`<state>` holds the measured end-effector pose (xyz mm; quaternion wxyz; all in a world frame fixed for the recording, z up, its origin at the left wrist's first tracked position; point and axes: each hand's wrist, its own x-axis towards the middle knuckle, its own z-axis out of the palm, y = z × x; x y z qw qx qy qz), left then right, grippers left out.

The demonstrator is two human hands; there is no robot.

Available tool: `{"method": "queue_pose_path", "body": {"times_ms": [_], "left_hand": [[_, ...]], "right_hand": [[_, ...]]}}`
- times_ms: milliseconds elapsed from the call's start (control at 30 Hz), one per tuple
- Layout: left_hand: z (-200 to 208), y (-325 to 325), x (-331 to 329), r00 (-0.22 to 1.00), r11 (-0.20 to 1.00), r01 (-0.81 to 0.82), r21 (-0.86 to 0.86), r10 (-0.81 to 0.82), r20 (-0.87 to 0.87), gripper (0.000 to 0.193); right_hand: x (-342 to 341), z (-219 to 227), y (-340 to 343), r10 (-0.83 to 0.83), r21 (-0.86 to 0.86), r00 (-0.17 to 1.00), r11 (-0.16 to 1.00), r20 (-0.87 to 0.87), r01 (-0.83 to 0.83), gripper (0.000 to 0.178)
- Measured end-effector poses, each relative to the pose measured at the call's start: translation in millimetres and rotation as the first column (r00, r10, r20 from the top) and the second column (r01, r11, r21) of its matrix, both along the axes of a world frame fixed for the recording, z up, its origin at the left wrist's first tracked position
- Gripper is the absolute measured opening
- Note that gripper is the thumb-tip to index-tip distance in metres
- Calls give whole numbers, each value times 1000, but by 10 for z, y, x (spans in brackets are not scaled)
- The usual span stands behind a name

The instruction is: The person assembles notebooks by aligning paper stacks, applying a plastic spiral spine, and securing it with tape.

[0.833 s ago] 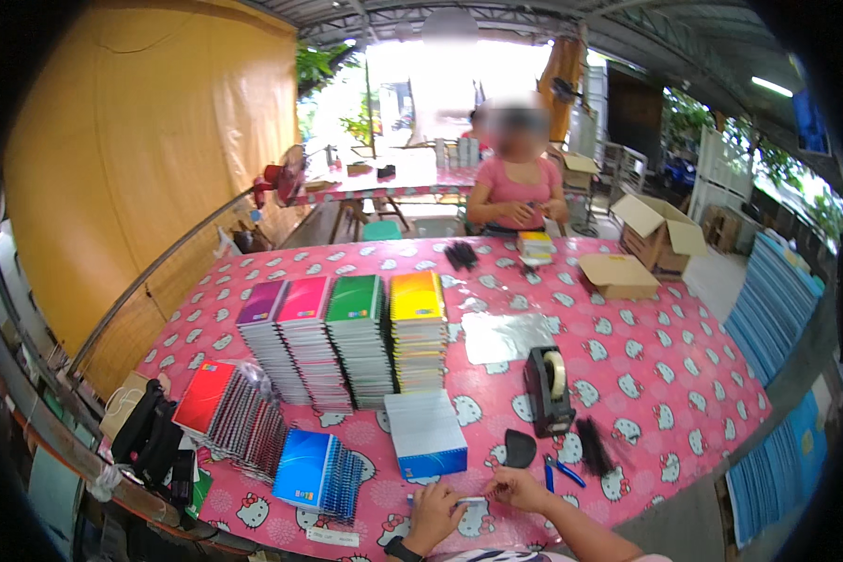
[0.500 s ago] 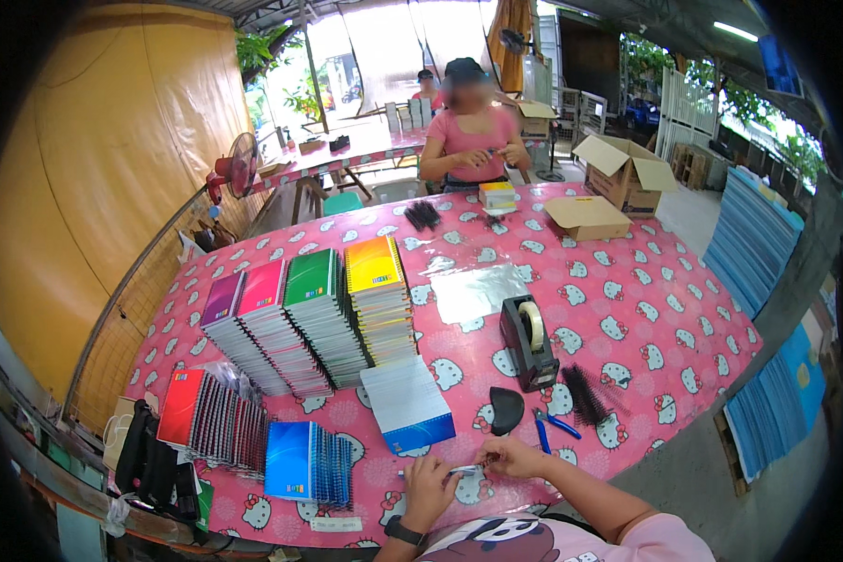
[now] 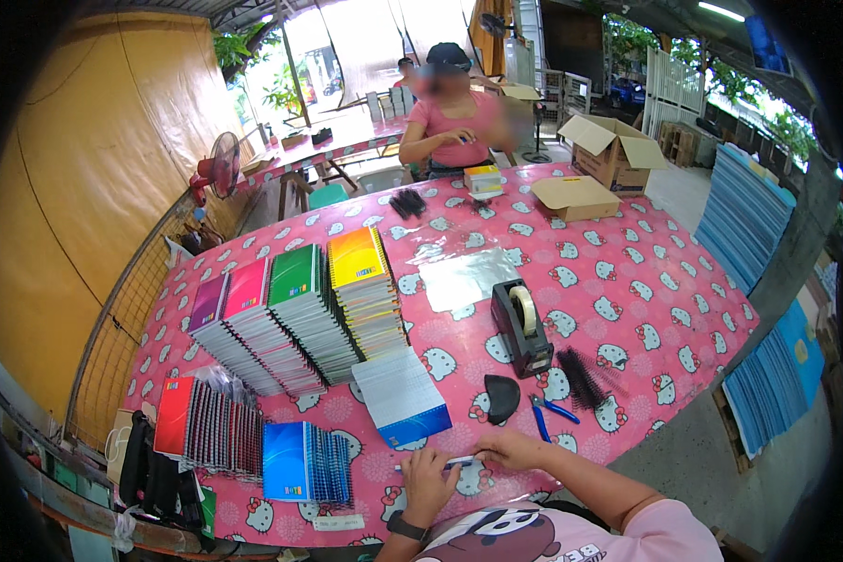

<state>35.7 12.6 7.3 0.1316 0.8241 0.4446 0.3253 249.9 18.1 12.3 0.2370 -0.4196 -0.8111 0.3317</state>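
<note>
My left hand (image 3: 427, 480) is closed round a thin white-and-blue notebook (image 3: 461, 462), seen edge-on just above the table's near edge. At the notebook's right end, my right hand (image 3: 502, 450) pinches with its fingertips; whether a wire coil is between them is too small to tell. Just beyond lie a loose pile of white pages with a blue cover (image 3: 414, 426). Left of my hands, a row of blue spiral notebooks (image 3: 290, 461) leans over beside a row of red ones (image 3: 180, 417).
Tall stacks of purple, pink, green and yellow notebooks (image 3: 354, 255) stand mid-left. To the right lie a tape dispenser (image 3: 523, 328), a black curved piece (image 3: 502, 398), blue-handled pliers (image 3: 560, 410) and black coils (image 3: 583, 379). A co-worker (image 3: 454, 131) stands across the table by cardboard boxes (image 3: 612, 155).
The view has shifted slightly. My right hand stays at the notebook's end with its fingers turned a little. The co-worker's hands have moved apart.
</note>
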Motion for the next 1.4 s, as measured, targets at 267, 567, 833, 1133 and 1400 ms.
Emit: {"method": "queue_pose_path", "body": {"times_ms": [267,567,833,1133,1400], "left_hand": [[1,-6,62,1000,1000,24,6,-24,-4,23],[-16,-23,94,999,999,37,-12,-38,-20,22],[58,28,102,995,995,104,-2,-104,4,20],[21,35,108,998,998,55,-18,-55,-42,19],[-2,34,87,997,998,53,-19,-54,-46,21]], "right_hand": [[-106,36,-27,-68,-171,997,982,46,75,28],[-99,143,-40,-56,-56,997,997,59,59,24],[-103,42,-29,-59,-31,998,998,22,60,24],[-14,136,-80,-120,-233,992,966,-28,110,16],[-171,143,-46,-360,168,932,918,-33,360,17]]}}
